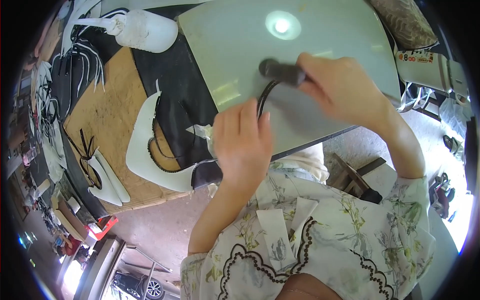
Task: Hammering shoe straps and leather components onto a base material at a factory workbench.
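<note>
White, folded leather-like work (116, 184) lies farthest left on a cardboard sheet (95, 107), its loose dark laces a possible snag for a passing sleeve. Next comes a curved white cut piece (137, 145) with a dark edging, overhanging the cardboard near the person; a nudge from the left forearm could drag it off. Beyond it a white squeeze bottle (150, 31) points its nozzle left; if uncapped, it might drip. The left hand (242, 142) is curled with its fingers folded over a narrow dark strip (266, 95), which arches up over a pale slab (225, 60); a slack grip could let it twist. Just beside those fingers is a blurred, dark-headed hammer (285, 72), so a stray blow could catch them. The right hand (340, 85) is closed round its handle, mostly hidden; a loose hold could skew the head.
</note>
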Motion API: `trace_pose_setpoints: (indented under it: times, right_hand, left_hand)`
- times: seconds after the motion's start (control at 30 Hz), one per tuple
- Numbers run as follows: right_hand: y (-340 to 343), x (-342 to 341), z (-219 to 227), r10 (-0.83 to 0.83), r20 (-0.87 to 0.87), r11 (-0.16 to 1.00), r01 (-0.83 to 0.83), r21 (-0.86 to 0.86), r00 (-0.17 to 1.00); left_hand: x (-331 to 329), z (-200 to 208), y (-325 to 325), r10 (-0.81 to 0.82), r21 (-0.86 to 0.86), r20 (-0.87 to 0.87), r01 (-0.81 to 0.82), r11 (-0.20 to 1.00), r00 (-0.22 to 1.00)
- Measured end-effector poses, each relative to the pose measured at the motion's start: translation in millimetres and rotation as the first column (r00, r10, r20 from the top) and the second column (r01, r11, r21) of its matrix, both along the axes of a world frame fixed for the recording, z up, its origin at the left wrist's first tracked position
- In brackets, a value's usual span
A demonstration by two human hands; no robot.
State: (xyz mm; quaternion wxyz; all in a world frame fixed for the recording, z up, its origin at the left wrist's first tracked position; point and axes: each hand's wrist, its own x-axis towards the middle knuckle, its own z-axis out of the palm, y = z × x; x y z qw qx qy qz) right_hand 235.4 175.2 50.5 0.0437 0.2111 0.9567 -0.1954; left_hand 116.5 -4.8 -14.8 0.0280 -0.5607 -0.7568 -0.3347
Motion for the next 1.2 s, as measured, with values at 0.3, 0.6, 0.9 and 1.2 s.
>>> trace_pose_setpoints:
  times: [0.3, 0.6, 0.9, 1.2]
  right_hand:
    - [0, 6, -27, -0.096, -0.247, 0.994, 0.079, -0.078, 0.964]
    - [8, 7, -15, -0.232, -0.122, 0.896, 0.163, -0.413, 0.965]
    - [-7, -2, -2, -0.187, 0.042, 0.528, 0.136, -0.838, 0.981]
    - [2, 28, -24, -0.333, -0.129, 0.9, 0.274, -0.34, 0.934]
  left_hand:
    - [0, 19, -3, 0.068, -0.167, 0.306, -0.016, 0.986, 0.949]
    - [-26, 41, -9, 0.033, -0.105, 0.63, 0.043, 0.994, 0.776]
    - [-70, 45, -4, -0.2, 0.004, 0.831, 0.353, 0.936, 0.52]
    - [-42, 11, 42, -0.411, -0.083, 0.259, 0.445, 0.892, 0.874]
